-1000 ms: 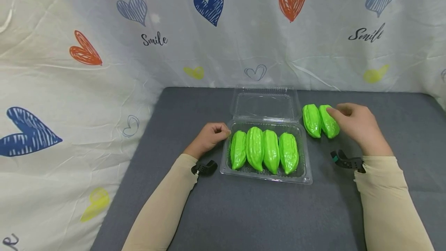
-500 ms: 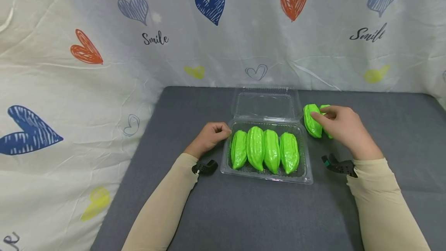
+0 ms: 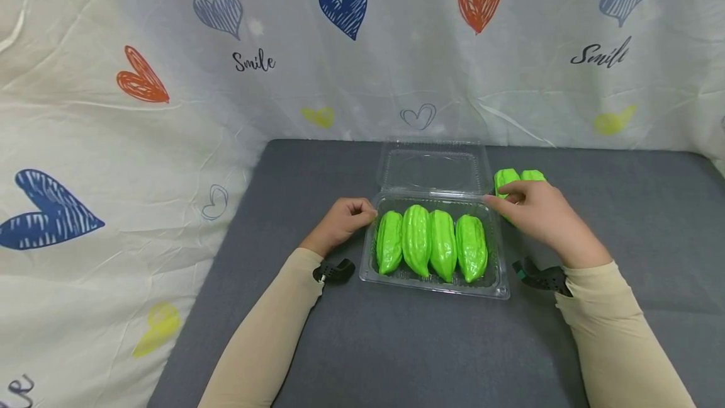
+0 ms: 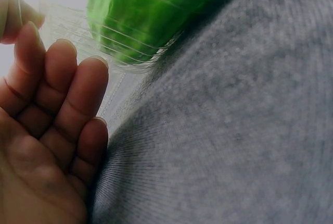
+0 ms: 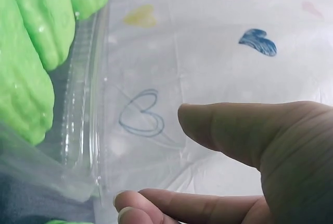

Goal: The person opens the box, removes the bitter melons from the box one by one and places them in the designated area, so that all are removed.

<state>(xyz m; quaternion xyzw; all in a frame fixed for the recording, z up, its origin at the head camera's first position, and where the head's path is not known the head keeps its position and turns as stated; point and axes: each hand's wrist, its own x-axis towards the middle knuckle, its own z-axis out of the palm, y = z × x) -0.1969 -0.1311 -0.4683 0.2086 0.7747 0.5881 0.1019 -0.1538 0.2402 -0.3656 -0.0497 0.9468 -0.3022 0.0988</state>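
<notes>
A clear plastic clamshell container (image 3: 433, 289) stands on the dark grey table with its lid (image 3: 433, 169) folded back. Several glossy, ribbed green bitter melons (image 3: 416, 241) lie side by side in its base. My left hand (image 3: 342, 225) holds the container's upper left rim, thumb and forefinger at the edge; in the left wrist view its other fingers (image 4: 60, 83) are loosely bent. My right hand (image 3: 535, 213) hovers at the container's right corner, thumb (image 5: 223, 127) and fingers apart with nothing between them. Behind it, two more bitter melons (image 3: 506, 176) are partly hidden.
A white curtain (image 3: 362, 80) printed with hearts and "Smile" hangs along the table's far and left sides. A dark band (image 3: 334, 271) sits at my left wrist and another band (image 3: 540, 276) at my right. The grey cloth (image 3: 430, 351) covers the tabletop.
My right hand has moved left and slightly toward me, from beside the two loose bitter melons to the container's right corner, now covering part of them. The left hand has stayed at the rim.
</notes>
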